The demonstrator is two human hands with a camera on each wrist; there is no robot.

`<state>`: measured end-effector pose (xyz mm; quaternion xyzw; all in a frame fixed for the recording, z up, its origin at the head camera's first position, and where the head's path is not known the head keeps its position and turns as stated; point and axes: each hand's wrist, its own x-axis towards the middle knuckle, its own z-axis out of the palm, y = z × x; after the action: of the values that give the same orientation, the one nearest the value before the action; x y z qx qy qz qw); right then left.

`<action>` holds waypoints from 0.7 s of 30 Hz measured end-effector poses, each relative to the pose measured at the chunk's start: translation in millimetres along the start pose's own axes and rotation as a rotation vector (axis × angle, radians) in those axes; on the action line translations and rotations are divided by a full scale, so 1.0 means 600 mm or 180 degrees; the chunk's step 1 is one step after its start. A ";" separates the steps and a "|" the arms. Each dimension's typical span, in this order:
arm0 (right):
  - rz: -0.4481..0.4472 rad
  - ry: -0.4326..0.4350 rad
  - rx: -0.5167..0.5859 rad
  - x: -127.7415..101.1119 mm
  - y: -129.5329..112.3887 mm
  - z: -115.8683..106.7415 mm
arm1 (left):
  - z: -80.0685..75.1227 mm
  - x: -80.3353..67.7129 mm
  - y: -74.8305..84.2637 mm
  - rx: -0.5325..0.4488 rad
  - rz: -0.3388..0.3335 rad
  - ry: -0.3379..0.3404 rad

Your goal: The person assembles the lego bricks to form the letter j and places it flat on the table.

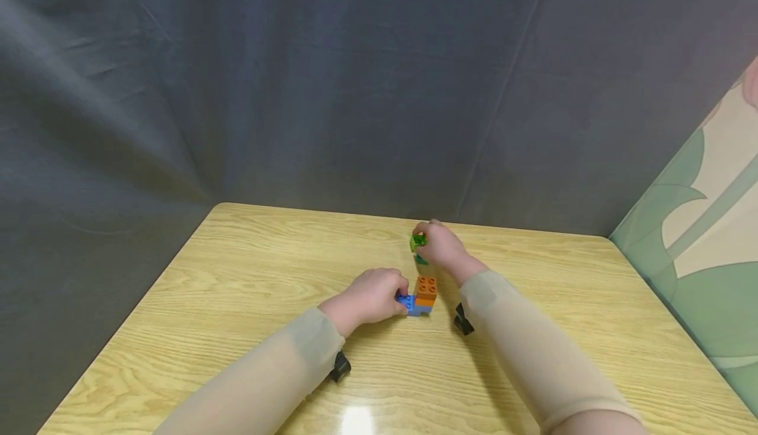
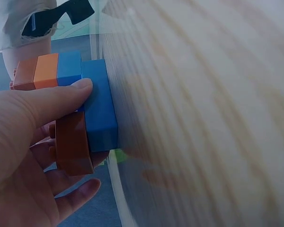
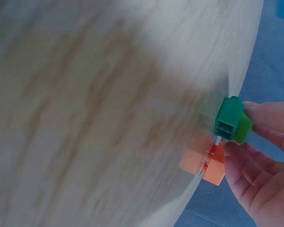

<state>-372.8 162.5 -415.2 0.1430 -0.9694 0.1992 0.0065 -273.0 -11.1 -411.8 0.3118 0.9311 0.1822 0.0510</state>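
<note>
Gripping a small stack of bricks, the left hand (image 1: pixel 370 297) rests on the wooden counter (image 1: pixel 237 303) near its middle. The stack (image 1: pixel 419 295) has a blue brick (image 2: pixel 100 106) at the bottom, lying on the counter, with orange bricks (image 1: pixel 426 287) on top; in the left wrist view the thumb (image 2: pixel 47 101) presses on the blue brick's edge and the other fingers curl under a brown-orange brick (image 2: pixel 73 144).

Just behind the stack, farther from the person, the right hand (image 1: pixel 444 247) pinches a green brick piece (image 1: pixel 418 242) between thumb and fingertips. The right wrist view shows it as a dark green brick (image 3: pixel 228 118) joined to a lighter green one (image 3: pixel 245 128), held just off the counter's surface, with its hollow underside facing the camera. The orange stack shows blurred beyond it.

Both forearms wear beige sleeves (image 1: pixel 533 349). A grey cloth backdrop (image 1: pixel 355 79) hangs behind the counter.
</note>
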 end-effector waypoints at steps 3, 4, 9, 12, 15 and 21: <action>-0.0018 -0.0028 -0.0047 0.003 -0.002 0.004 | -0.001 -0.001 0.002 0.0000 0.0005 -0.0003; -0.0015 -0.0042 -0.0069 0.004 -0.002 0.006 | -0.002 -0.002 0.002 -0.0001 0.0007 -0.0002; 0.0008 -0.0096 -0.0136 0.008 -0.001 0.010 | 0.000 -0.001 0.001 0.0030 0.0043 0.0032; -0.0008 -0.0096 -0.0156 0.009 -0.003 0.009 | 0.001 0.000 0.000 0.0043 0.0053 0.0042; -0.0014 -0.0085 -0.0181 0.009 -0.004 0.009 | 0.003 0.001 -0.001 0.0050 0.0054 0.0047; 0.0032 -0.0081 -0.0098 0.009 -0.002 0.010 | 0.003 0.000 0.000 0.0052 0.0041 0.0052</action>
<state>-377.4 157.6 -419.7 0.1405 -0.9731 0.1825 -0.0046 -273.0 -10.6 -413.3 0.3167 0.9310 0.1774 0.0397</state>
